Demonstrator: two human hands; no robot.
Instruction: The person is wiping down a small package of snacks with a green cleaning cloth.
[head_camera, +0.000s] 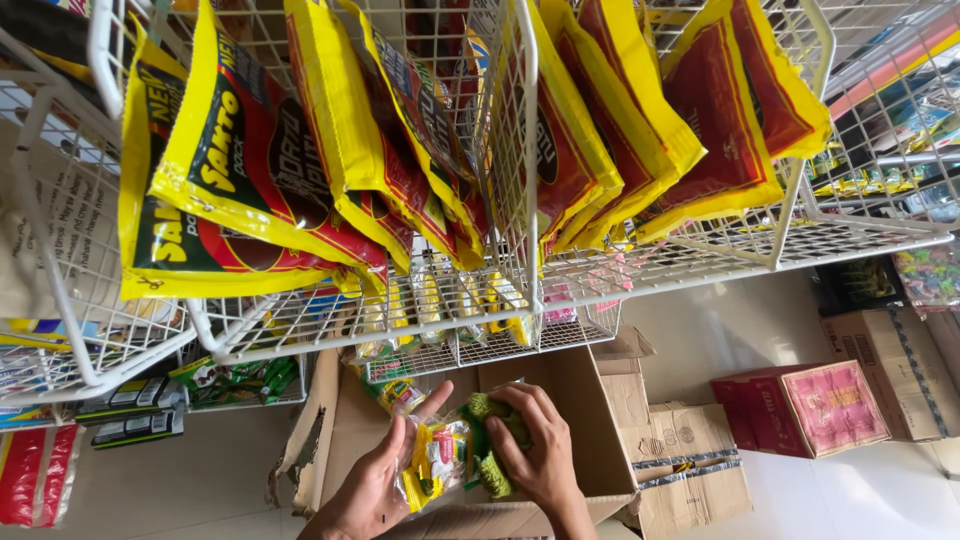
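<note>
hands are seen low in the view, over an open cardboard box. the left hand is spread under a bundle of small snack packets, its fingers apart and its thumb raised beside the clear wrapper; the right hand is clamped over the green end of the same bundle, fingers curled around it. the bundle is held between both hands, just above the box opening and touching both palms.

the step in hand is judged to be the lifting of the bundle out of the box. a firm two-handed hold would be called for next, since the wrapper looks slack and the packets could slide within it.

the bundle is made up of yellow, red and green sachets packed in thin clear plastic, crumpled and glossy.

directly above the hands a white wire basket is hung, with similar small yellow packets lying in it. higher up, large yellow and red bags are stood in wire racks. to the right of the right hand, taped cardboard cartons and a red box are set on the pale floor. to the left of the left hand, dark flat packs are seen on a low shelf.
</note>
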